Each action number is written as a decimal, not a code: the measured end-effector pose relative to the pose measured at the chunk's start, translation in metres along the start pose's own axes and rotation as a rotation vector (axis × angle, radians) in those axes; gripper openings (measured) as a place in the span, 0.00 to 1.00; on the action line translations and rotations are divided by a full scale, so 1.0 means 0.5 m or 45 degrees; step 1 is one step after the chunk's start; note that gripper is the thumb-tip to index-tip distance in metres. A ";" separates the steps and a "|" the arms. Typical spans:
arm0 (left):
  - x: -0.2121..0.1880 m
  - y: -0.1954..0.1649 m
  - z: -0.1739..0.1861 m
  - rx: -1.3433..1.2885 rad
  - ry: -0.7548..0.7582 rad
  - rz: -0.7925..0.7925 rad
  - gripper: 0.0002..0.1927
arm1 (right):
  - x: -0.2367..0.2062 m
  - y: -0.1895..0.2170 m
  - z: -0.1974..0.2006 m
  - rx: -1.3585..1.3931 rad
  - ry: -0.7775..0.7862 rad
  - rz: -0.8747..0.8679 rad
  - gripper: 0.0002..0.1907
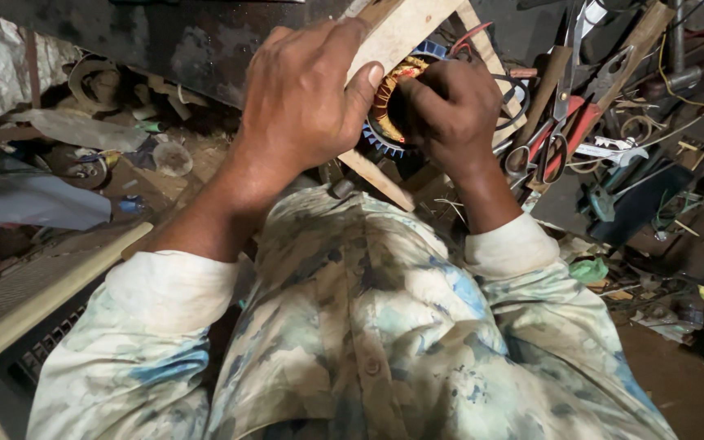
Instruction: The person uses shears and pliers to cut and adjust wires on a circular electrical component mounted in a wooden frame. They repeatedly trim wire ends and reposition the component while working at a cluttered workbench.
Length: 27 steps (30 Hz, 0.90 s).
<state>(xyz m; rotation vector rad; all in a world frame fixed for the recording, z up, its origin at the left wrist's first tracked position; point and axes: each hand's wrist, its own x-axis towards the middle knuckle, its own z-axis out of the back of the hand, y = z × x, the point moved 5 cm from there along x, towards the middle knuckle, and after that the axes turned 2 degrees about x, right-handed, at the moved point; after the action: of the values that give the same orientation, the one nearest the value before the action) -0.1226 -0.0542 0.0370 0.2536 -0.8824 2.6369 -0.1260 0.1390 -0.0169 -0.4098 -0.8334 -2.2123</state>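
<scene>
A round motor stator point(390, 114) with a blue toothed rim and copper-orange windings sits against a wooden frame point(405, 33). My left hand point(307, 98) lies over its left side, thumb pressed on the rim and wood. My right hand point(454, 110) is closed on its right side, fingers curled into the middle of the windings. Most of the stator is hidden behind both hands. My shirt, patterned in blue and green, fills the lower view.
Scissors point(560, 122) and pliers with red handles point(580, 122) hang at the right among wires and tools. Scrap, plastic sheets and coils lie on the dirt floor at left point(91, 130). A beige grille casing point(26, 318) stands at lower left.
</scene>
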 end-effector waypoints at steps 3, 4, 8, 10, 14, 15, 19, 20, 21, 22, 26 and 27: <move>0.000 0.000 0.000 0.014 -0.005 0.001 0.16 | 0.003 0.002 -0.001 -0.036 0.004 0.046 0.11; 0.000 -0.001 0.001 0.007 -0.012 0.001 0.15 | 0.004 0.001 0.000 -0.049 0.011 0.051 0.11; 0.002 0.000 0.003 -0.013 -0.014 0.008 0.15 | 0.005 -0.009 0.002 -0.032 0.068 0.029 0.13; 0.003 0.000 0.002 -0.005 -0.004 0.005 0.16 | 0.002 -0.014 0.002 -0.057 0.140 0.024 0.13; 0.005 0.000 0.000 -0.003 0.007 0.014 0.16 | -0.007 -0.024 0.005 -0.030 0.120 -0.042 0.14; 0.007 0.001 0.000 0.000 -0.001 0.003 0.16 | -0.008 -0.025 0.006 -0.016 0.124 -0.044 0.14; 0.001 -0.002 0.000 -0.010 0.015 0.014 0.16 | -0.015 -0.031 0.009 0.157 0.099 -0.218 0.12; 0.003 0.000 0.000 -0.011 0.010 0.005 0.16 | -0.012 -0.029 0.008 0.123 0.093 -0.204 0.12; 0.004 0.001 0.001 -0.010 0.004 0.001 0.16 | -0.010 -0.028 0.007 0.094 0.089 -0.194 0.13; 0.001 0.000 0.001 -0.011 0.003 0.007 0.16 | -0.009 -0.023 0.005 0.071 0.093 -0.188 0.13; 0.001 0.000 0.001 -0.022 0.003 -0.007 0.15 | 0.003 -0.017 0.001 0.044 0.081 -0.127 0.11; 0.000 0.000 0.001 -0.018 0.008 0.002 0.15 | 0.005 -0.016 0.001 0.018 0.094 -0.108 0.11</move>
<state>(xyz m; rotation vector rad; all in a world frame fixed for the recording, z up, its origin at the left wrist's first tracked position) -0.1225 -0.0546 0.0373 0.2410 -0.8990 2.6307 -0.1333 0.1423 -0.0189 -0.2884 -0.8405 -2.2839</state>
